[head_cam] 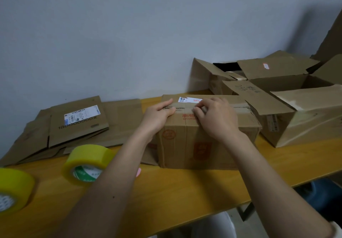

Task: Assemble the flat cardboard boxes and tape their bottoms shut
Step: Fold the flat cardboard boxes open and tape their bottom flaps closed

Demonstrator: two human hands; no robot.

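Assembled box (pixel 199 136) mid tabletop (pixel 185 191), taped seam up. Left hand (pixel 159 115) flat, fingers straight along seam; right hand (pixel 216 117) fingers curled, pressing tape there. Flat boxes (pixel 77 124) stacked left; tape roll (pixel 87 163) near front edge.

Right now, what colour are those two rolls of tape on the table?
Both tape rolls are yellow, seen in the head view.
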